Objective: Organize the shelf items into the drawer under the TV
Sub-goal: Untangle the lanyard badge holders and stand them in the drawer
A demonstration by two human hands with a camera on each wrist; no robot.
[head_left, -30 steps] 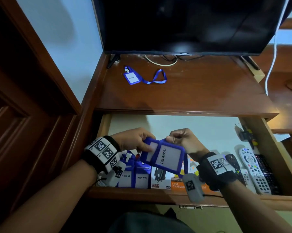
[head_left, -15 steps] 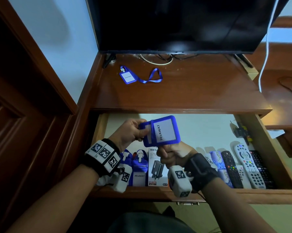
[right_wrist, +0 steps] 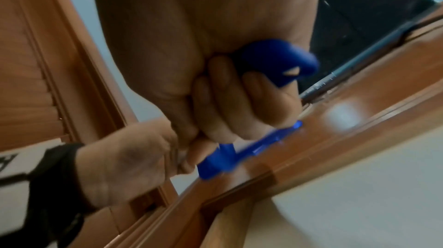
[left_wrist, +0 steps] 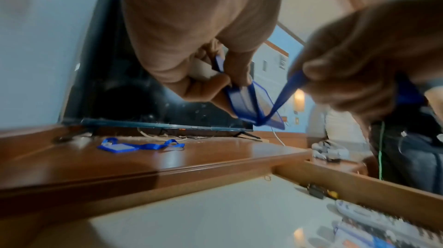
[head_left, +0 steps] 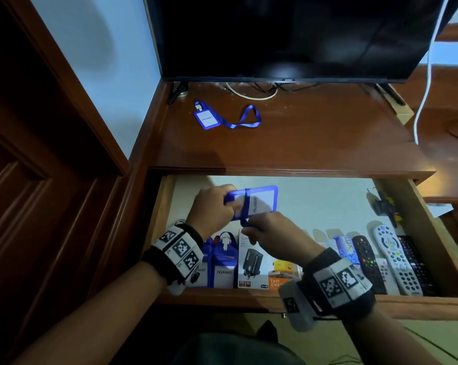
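Note:
Above the open drawer (head_left: 430,214) I hold a blue badge holder (head_left: 259,201) with a white card inside. My left hand (head_left: 214,206) pinches its left end. My right hand (head_left: 272,233) grips the blue lanyard (left_wrist: 285,96), which is wrapped across the holder. In the right wrist view the lanyard (right_wrist: 271,56) loops through my curled fingers. A second blue badge holder (head_left: 207,119) with its lanyard (head_left: 249,119) lies on the shelf (head_left: 314,143) under the TV (head_left: 288,35).
Along the drawer's front stand more badge holders (head_left: 222,262), a charger box (head_left: 252,262), an orange box (head_left: 283,277), a blue box (head_left: 346,248) and several remotes (head_left: 396,256). A small black-and-yellow item (head_left: 384,206) lies at the right side. A white cable (head_left: 425,75) hangs at right.
The holder has turned from tilted upright to lying flatter and farther back over the drawer. My right hand has gone from its right edge to below it, pulling the lanyard round it.

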